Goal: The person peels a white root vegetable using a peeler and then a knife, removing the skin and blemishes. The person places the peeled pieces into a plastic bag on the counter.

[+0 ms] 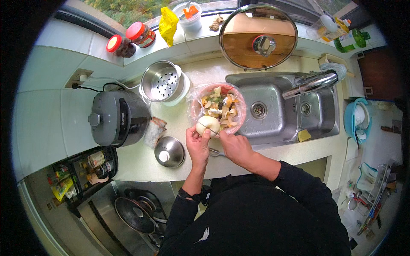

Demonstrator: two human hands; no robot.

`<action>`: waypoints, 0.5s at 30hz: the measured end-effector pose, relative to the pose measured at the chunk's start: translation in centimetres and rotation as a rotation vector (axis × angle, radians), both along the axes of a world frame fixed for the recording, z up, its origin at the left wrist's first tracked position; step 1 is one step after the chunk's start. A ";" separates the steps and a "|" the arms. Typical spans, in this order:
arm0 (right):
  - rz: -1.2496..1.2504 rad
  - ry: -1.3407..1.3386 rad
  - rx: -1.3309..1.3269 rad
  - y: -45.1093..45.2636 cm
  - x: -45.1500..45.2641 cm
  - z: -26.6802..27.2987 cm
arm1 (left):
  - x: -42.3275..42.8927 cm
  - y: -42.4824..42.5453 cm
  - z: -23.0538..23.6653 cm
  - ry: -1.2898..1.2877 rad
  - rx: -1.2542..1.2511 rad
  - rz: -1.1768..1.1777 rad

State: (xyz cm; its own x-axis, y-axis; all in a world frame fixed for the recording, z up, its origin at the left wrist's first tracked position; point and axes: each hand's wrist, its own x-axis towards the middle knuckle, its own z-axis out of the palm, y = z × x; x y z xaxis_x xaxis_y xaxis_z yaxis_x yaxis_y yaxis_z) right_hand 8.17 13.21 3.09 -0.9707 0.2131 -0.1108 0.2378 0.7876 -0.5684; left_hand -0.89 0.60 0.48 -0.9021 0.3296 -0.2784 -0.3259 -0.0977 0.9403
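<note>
My left hand (198, 144) grips a pale peeled fruit (207, 124), perhaps an apple or pear, with its thumb on the near side. In my right hand (237, 148) is a knife; its thin blade (202, 123) lies across the fruit's top, and the handle is hidden in my fist. Both hands are at the near rim of a pink bin (242, 96) lined with a clear plastic bag. Peelings and food scraps (221, 107) fill much of the bin. A peeler (215, 152) lies on the counter, partly behind my right hand.
To the right is a double-bowl steel sink (261, 126) with a faucet (309, 86). On the left stand a grey electric cooker (120, 118), a steamer pot (161, 81) and a domed metal lid (169, 152). A large glass lid (240, 38) leans behind the sink.
</note>
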 end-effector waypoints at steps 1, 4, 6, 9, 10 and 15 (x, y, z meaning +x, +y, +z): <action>0.002 -0.003 0.001 0.0 0.0 0.0 | 0.0 0.0 0.0 0.020 0.020 -0.001; -0.015 0.033 -0.007 0.0 0.0 -0.4 | -0.1 0.0 0.1 -0.040 0.050 -0.002; -0.021 0.075 -0.005 0.1 -0.1 -0.9 | -0.3 -0.2 0.3 -0.168 0.102 -0.003; -0.013 0.117 0.002 0.2 -0.1 -1.4 | -0.7 -0.3 0.5 -0.297 0.102 0.019; -0.007 0.118 -0.005 0.3 -0.2 -1.5 | -0.8 -0.2 0.5 -0.289 0.092 0.018; 0.030 -0.032 -0.002 0.3 -0.5 -1.3 | -0.3 -0.1 0.2 -0.226 0.078 0.048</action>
